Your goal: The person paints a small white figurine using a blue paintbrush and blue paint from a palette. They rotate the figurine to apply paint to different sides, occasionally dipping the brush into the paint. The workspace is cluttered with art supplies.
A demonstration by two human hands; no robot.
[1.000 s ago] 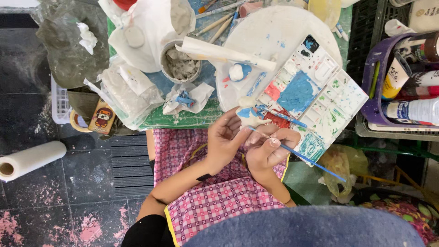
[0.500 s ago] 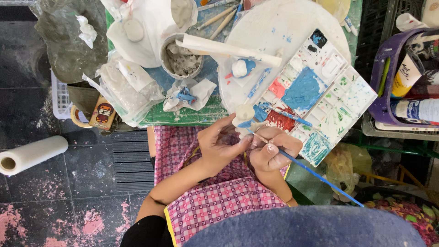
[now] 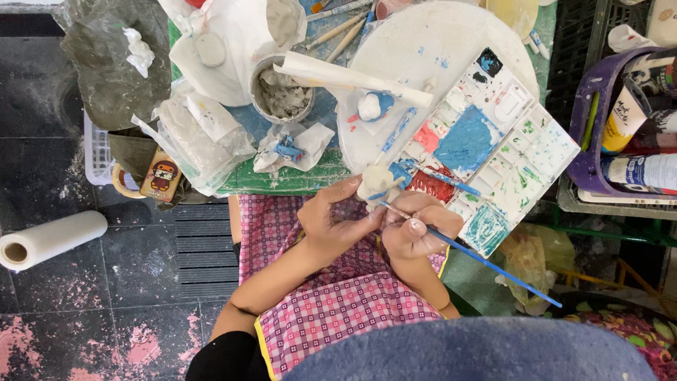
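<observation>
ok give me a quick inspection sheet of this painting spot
surface: round white board flecked with blue, on a green mat
job's things: small white and blue figure held over the lap; thin blue brush with its tip at the figure; paint palette with blue, red and green wells
clutter: grey bowl, crumpled tissues, plastic bags, a second small figure
hands: left hand grips the figure; right hand holds the brush
cables: nothing seen
surroundings: dark tiled floor with pink stains, paper roll, purple basket of paint tubes
</observation>
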